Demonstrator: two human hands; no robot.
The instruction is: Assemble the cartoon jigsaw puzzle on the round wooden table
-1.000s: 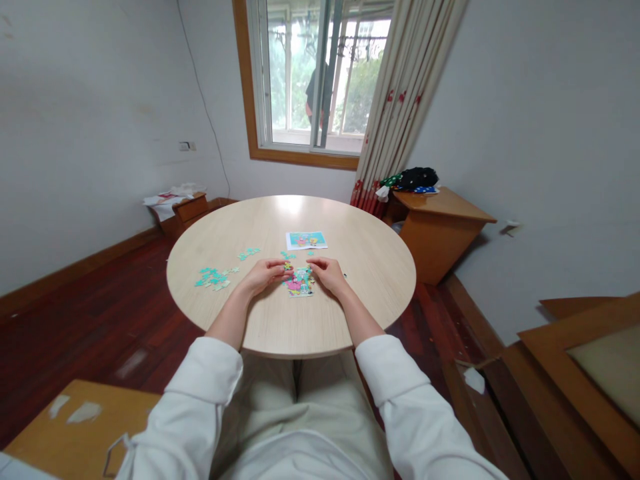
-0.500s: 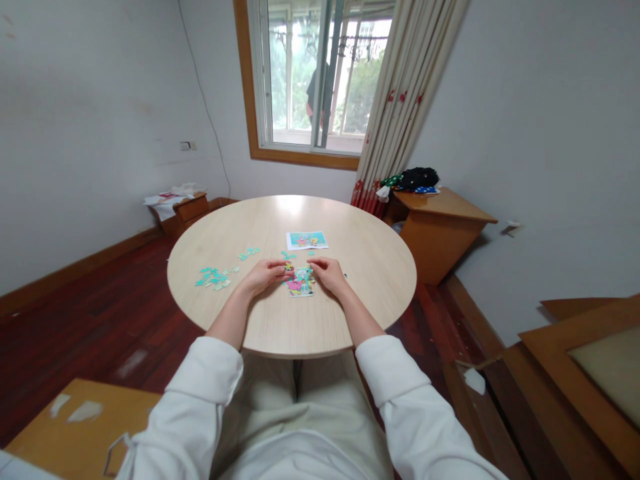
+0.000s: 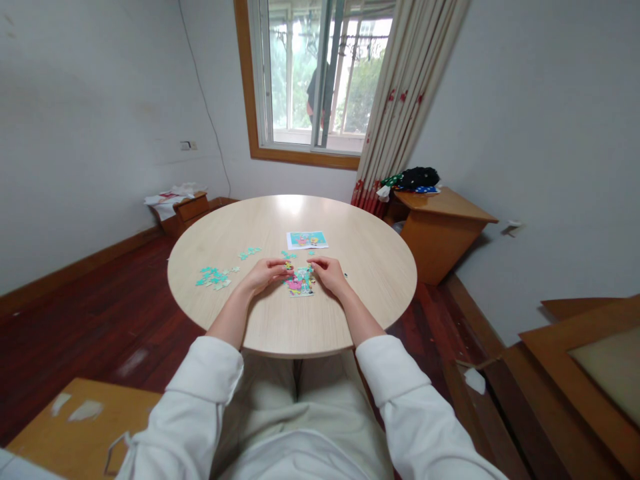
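Observation:
On the round table, a partly joined jigsaw puzzle (image 3: 301, 285) with pink and turquoise parts lies between my hands. My left hand (image 3: 267, 275) is at its left edge, its fingers closed on a yellow puzzle piece (image 3: 289, 265). At the upper right edge of the puzzle, my right hand (image 3: 327, 272) pinches a small puzzle piece (image 3: 310, 265), mostly hidden by the fingertips. Just beyond the hands are a few loose turquoise pieces (image 3: 287, 255). A printed picture card (image 3: 307, 240) with a pink and a yellow figure lies farther back.
A pile of turquoise puzzle pieces (image 3: 214, 277) lies on the table's (image 3: 280, 330) left side, with a smaller group (image 3: 249, 253) behind it. A wooden cabinet (image 3: 440, 230) with cloths stands at the back right. Beyond the window (image 3: 295, 80) a person is partly visible.
Almost nothing differs. Both hands keep their places by the puzzle, with only slight finger movement.

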